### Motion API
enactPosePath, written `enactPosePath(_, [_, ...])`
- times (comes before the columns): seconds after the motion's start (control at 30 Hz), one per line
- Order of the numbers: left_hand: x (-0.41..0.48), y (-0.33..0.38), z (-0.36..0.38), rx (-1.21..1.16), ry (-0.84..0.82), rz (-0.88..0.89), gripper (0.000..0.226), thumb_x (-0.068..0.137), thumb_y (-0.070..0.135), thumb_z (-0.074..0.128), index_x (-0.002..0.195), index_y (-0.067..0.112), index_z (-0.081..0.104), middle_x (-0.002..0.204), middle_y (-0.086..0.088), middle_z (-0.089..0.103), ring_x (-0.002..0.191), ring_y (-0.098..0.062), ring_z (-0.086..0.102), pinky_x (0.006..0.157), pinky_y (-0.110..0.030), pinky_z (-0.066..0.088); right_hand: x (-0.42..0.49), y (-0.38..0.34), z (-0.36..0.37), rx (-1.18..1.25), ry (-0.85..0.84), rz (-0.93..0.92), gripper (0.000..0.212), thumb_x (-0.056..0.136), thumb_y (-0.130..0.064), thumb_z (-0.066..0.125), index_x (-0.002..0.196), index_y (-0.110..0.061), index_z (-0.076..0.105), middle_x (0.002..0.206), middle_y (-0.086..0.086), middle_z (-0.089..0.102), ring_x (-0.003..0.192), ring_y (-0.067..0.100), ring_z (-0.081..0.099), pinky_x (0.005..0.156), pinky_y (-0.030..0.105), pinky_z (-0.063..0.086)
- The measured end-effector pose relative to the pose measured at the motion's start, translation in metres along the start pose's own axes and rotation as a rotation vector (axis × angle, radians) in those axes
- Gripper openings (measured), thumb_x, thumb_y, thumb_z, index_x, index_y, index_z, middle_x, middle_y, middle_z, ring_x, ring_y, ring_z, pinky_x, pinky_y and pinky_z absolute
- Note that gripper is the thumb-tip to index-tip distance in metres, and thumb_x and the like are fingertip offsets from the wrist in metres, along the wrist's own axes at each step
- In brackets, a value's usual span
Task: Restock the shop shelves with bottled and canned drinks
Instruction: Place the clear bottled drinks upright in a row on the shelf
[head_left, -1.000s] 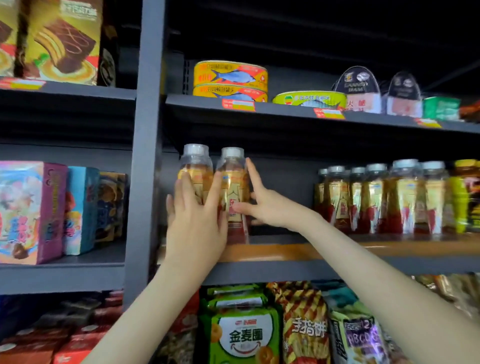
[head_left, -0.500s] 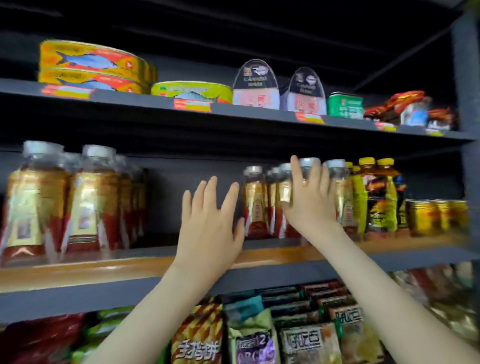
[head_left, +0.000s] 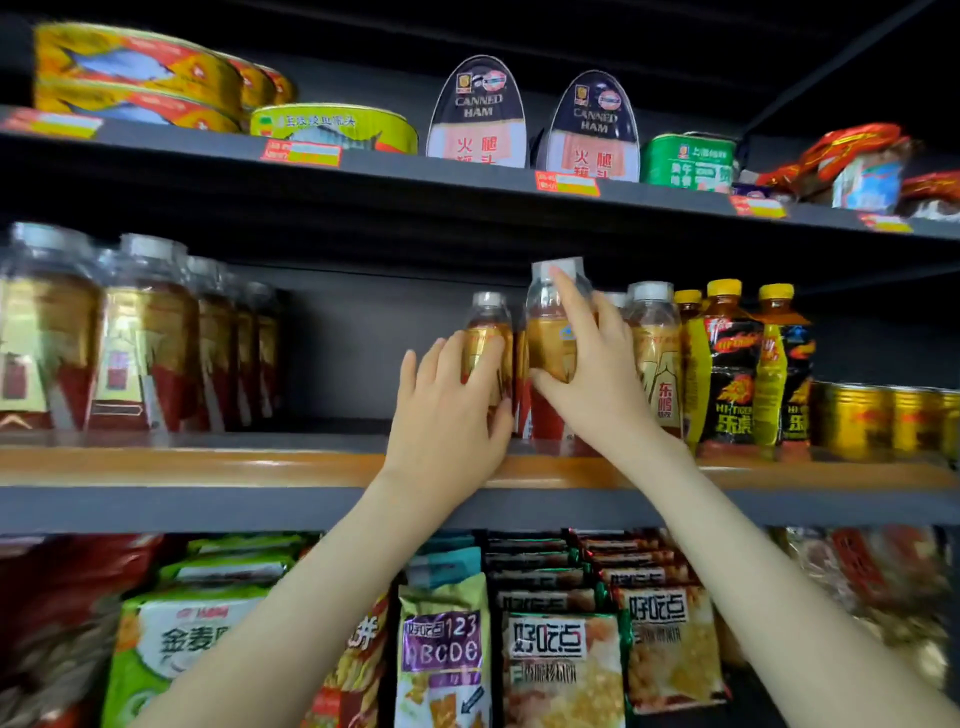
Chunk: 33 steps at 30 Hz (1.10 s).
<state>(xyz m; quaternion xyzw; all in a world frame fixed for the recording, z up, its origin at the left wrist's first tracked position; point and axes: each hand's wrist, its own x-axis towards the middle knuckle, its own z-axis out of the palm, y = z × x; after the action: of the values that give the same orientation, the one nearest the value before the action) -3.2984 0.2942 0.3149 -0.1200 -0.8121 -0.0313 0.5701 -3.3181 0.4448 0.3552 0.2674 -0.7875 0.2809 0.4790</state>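
Two clear-capped bottles of amber drink, middle shelf (head_left: 208, 465), right-hand cluster.

Item one, left bottle (head_left: 488, 325): your left hand (head_left: 447, 415) grips its lower half, fingers (head_left: 441, 361) curled across the label. The base is hidden, so contact with the shelf cannot be told.

Item two, right bottle (head_left: 550, 332): your right hand (head_left: 597, 379) holds it, thumb round the front, one finger running up toward the cap. Its cap sits above its neighbours', so it is probably lifted.

Change: half a second ago your left hand hung open in the gap and your right hand only touched the cluster.

Meaning: both bottles are likely bound for the gap beside the left row (head_left: 145, 332).
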Motion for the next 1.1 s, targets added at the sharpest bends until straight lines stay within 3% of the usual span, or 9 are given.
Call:
enactPosePath(0.1, [-0.007, -0.005, -0.017, -0.239, -0.019, 0.022, 0.060, 0.087, 0.039, 0.042, 0.141, 0.013, 0.043, 0.137, -0.015, 0.050, 0.127, -0.033, 0.047, 0.109, -0.052, 0.033, -0.008, -0.018, -0.009, -0.004, 0.147, -0.150, 0.090, 0.087, -0.015, 0.069, 0.148, -0.048, 0.011, 0.158, 0.009, 0.013, 0.145, 0.024, 0.014, 0.116, 0.041, 0.026])
enactPosePath(0.23, [-0.027, -0.007, -0.057, -0.651, -0.064, 0.051, 0.080, 0.090, 0.027, 0.064, 0.153, 0.013, 0.017, 0.152, -0.004, 0.033, 0.140, -0.013, 0.030, 0.114, -0.019, 0.023, -0.028, -0.069, -0.031, 0.034, 0.367, -0.356, 0.084, 0.085, -0.015, 0.070, 0.148, -0.030, 0.016, 0.152, 0.009, 0.016, 0.138, -0.006, 0.009, 0.111, 0.008, 0.017])
enactPosePath(0.33, [-0.056, -0.006, -0.096, -0.875, -0.048, -0.001, 0.091, 0.086, 0.025, 0.069, 0.153, 0.017, 0.007, 0.150, -0.003, 0.036, 0.137, -0.011, 0.038, 0.111, -0.031, 0.036, -0.062, -0.122, -0.032, 0.256, 0.373, -0.348, 0.085, 0.081, -0.011, 0.073, 0.146, -0.022, 0.019, 0.146, 0.004, 0.021, 0.135, -0.014, 0.015, 0.109, 0.007, 0.021])
enactPosePath(0.47, [-0.132, -0.023, -0.147, -0.864, -0.064, -0.214, 0.070, 0.072, 0.047, 0.070, 0.120, 0.059, 0.021, 0.113, 0.020, 0.058, 0.101, 0.008, 0.058, 0.077, -0.010, 0.047, -0.129, -0.178, -0.008, 0.581, 0.091, -0.191, 0.094, 0.079, -0.018, 0.075, 0.146, -0.040, 0.013, 0.148, -0.004, 0.025, 0.140, 0.010, 0.031, 0.109, 0.039, 0.040])
enactPosePath(0.57, [-0.209, -0.049, -0.165, -0.981, -0.331, -0.425, 0.063, 0.062, 0.055, 0.069, 0.113, 0.044, 0.035, 0.101, 0.021, 0.065, 0.090, 0.007, 0.062, 0.074, -0.014, 0.049, -0.174, -0.196, 0.015, 0.851, -0.108, 0.064, 0.084, 0.077, -0.035, 0.072, 0.143, -0.045, 0.021, 0.134, -0.003, 0.049, 0.122, 0.012, 0.053, 0.095, 0.032, 0.050])
enactPosePath(0.67, [-0.280, -0.075, -0.166, -1.199, -0.672, -0.627, 0.065, 0.058, 0.047, 0.074, 0.114, 0.029, 0.047, 0.095, 0.018, 0.069, 0.086, 0.002, 0.063, 0.080, -0.022, 0.051, -0.227, -0.205, 0.056, 1.232, -0.328, 0.577, 0.051, 0.064, -0.041, 0.083, 0.111, -0.041, 0.063, 0.104, -0.004, 0.069, 0.092, 0.011, 0.068, 0.074, 0.027, 0.052])
enactPosePath(0.87, [-0.380, -0.085, -0.165, -1.429, -0.975, -1.156, 0.052, 0.067, 0.030, 0.074, 0.114, 0.027, 0.051, 0.090, 0.012, 0.074, 0.087, -0.007, 0.069, 0.074, -0.021, 0.053, -0.331, -0.222, 0.112, 1.158, -0.611, 1.062, 0.050, 0.067, -0.041, 0.071, 0.114, -0.026, 0.063, 0.110, 0.001, 0.069, 0.097, 0.017, 0.068, 0.068, 0.030, 0.052])
enactPosePath(0.97, [-0.402, -0.083, -0.166, -1.458, -1.005, -1.307, 0.043, 0.075, 0.029, 0.075, 0.112, 0.027, 0.052, 0.087, 0.016, 0.074, 0.085, -0.003, 0.070, 0.070, -0.018, 0.053, -0.356, -0.218, 0.126, 1.108, -0.689, 1.161, 0.039, 0.079, -0.043, 0.070, 0.115, -0.034, 0.060, 0.115, -0.004, 0.068, 0.104, 0.015, 0.066, 0.083, 0.035, 0.053])
enactPosePath(1.1, [-0.421, -0.082, -0.159, -1.380, -0.997, -1.451, 0.041, 0.075, 0.037, 0.074, 0.110, 0.029, 0.054, 0.091, 0.011, 0.074, 0.089, -0.009, 0.071, 0.074, -0.024, 0.055, -0.380, -0.208, 0.135, 0.956, -0.888, 1.140, 0.070, 0.070, -0.063, 0.070, 0.132, -0.040, 0.048, 0.130, -0.016, 0.057, 0.120, 0.005, 0.054, 0.106, 0.035, 0.040])
